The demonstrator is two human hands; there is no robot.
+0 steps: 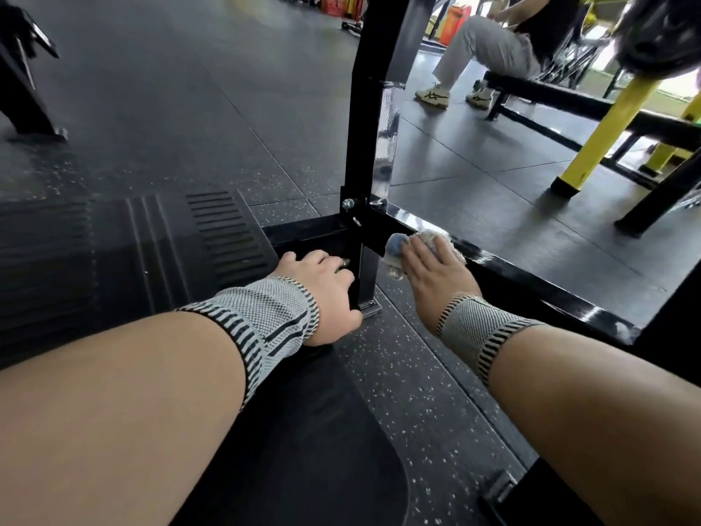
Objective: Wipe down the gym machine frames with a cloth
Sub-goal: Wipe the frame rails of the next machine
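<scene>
A black gym machine frame (531, 290) stands low on the floor, with an upright post (364, 119) rising from a bolted joint. My right hand (436, 275) lies flat with straight fingers on a pale grey cloth (398, 248) and presses it onto the low horizontal bar just right of the joint. My left hand (322, 290) grips the short vertical leg (366, 282) of the frame below the joint, fingers curled round it. Both wrists wear grey striped bands.
Dark speckled rubber floor (417, 404) all around. A ribbed black footplate (223, 229) lies to the left. A yellow-legged machine (599, 138) and a black bench (561, 96) with a seated person (489, 47) stand at the back right. Another black frame (26, 93) is at far left.
</scene>
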